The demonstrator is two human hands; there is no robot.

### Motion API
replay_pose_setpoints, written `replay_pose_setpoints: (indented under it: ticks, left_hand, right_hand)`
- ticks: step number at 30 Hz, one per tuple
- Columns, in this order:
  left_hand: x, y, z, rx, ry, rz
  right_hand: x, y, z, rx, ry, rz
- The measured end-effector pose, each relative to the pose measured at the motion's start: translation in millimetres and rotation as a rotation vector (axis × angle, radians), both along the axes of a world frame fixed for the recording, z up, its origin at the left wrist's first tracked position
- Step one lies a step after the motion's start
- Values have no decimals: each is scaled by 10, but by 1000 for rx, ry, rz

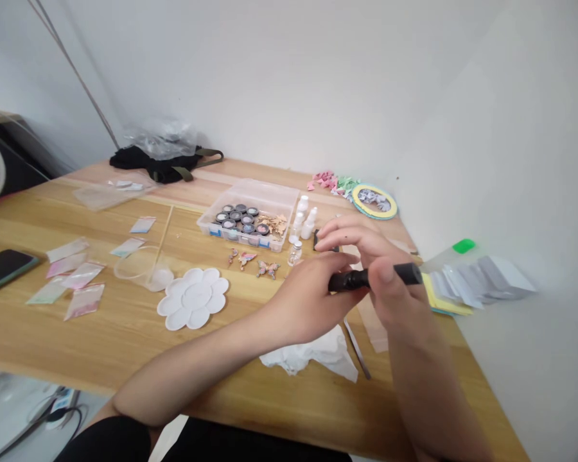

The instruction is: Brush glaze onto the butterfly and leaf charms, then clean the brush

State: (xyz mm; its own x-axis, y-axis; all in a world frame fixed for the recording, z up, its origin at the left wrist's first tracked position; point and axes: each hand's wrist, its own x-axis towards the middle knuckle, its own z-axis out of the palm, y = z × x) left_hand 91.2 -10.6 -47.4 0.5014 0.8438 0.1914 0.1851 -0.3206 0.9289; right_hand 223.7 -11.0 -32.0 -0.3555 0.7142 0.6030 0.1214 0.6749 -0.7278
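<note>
A short black cylindrical tool (407, 274) is held level above the right part of the wooden table. My left hand (313, 292) is closed round its left end. On the right, my right hand (395, 282) grips the other end, thumb across it and fingers curved behind. Below the hands lie a crumpled white tissue (313, 355) and a thin metal tool (357, 350). Small clear bottles (295, 252) stand just behind my left hand, and several colourful butterfly-like charms (268, 269) lie to its left.
A clear box (250, 239) holds round pots and tan pieces. Left of my hands are a white flower palette (192, 299), a clear cup (133, 266), small bags (84, 300) and a phone (2, 271). Tape rings (391, 204) and paper packets (481, 282) lie by the wall.
</note>
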Motion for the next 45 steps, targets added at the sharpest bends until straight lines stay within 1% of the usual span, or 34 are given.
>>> replay_pose_setpoints:
  ticks: [3,8,12,16,18,22,24,26,28,30,33,35,37,39,41,42,43,45]
  left_hand:
    - [-9,8,-8,37,-7,-11]
    - [-29,32,-27,78,47,36]
    - [-36,44,-19,133,143,86]
    - [-40,31,25,185,275,116]
    - [-47,29,45,200,330,125]
    - [-73,57,56,215,419,142]
    - [-87,82,56,209,426,137]
    - [-105,106,61,183,403,116]
    - [-124,123,75,133,354,78]
    - [-139,131,91,46,281,39]
    - [-149,136,99,-138,197,5]
    - [-150,140,93,-251,162,-54]
    - [-153,146,87,-372,80,-172]
    - [-158,150,90,-484,2,-331]
    - [-161,153,101,-556,-25,-492]
    - [-161,155,107,-572,-21,-552]
    - [-160,157,112,-584,-17,-595]
    - [-154,164,115,-604,-4,-638]
  right_hand:
    - [11,-1,4,-14,-51,-15]
    - [34,27,-18,-61,-36,37]
    - [16,48,-34,-64,-33,24]
    - [-16,61,-36,-43,-31,26]
    - [-28,74,-41,-32,-41,-10]
    - [-26,102,-76,-14,-114,-174]
    - [-17,102,-98,-69,-133,-192]
    - [-7,89,-115,-170,-131,-160]
    - [11,75,-120,-254,-111,-132]
    - [44,78,-116,-287,-86,-112]
    - [124,123,-92,-247,-22,-54]
    - [174,165,-68,-218,31,-9]
    - [205,197,-46,-210,88,21]
    - [220,216,-33,-197,119,44]
    - [225,223,-28,-144,102,98]
    - [226,222,-26,-109,73,129]
    - [225,217,-23,-70,44,154]
    - [221,201,-11,-2,0,181]
